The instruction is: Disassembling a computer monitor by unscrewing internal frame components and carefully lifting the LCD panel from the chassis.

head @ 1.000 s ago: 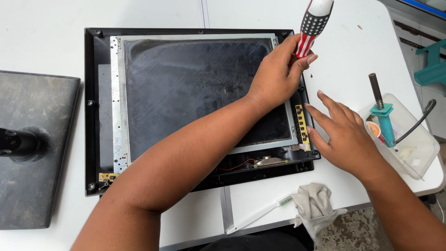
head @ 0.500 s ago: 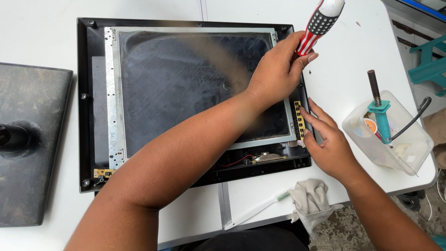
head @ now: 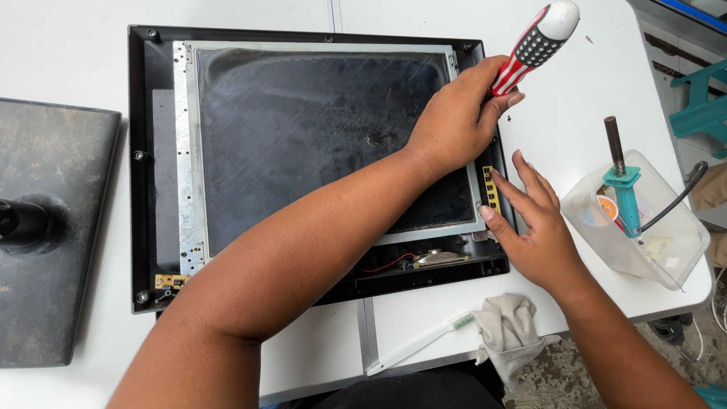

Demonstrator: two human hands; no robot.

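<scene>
An opened flat monitor lies face down on the white table, its dark panel framed in bare metal. My left hand reaches across it and grips a screwdriver with a red, white and black handle, held at the panel's upper right corner; the tip is hidden behind the hand. My right hand rests flat, fingers together, against the monitor's right edge, next to a small yellow circuit strip.
A clear plastic tub at the right holds a teal-handled soldering iron. A white toothbrush and a grey rag lie at the front edge. A dark monitor stand base sits at the left.
My right hand has slid in from the table to press against the monitor's right edge. My left hand keeps the screwdriver at the upper right corner.
</scene>
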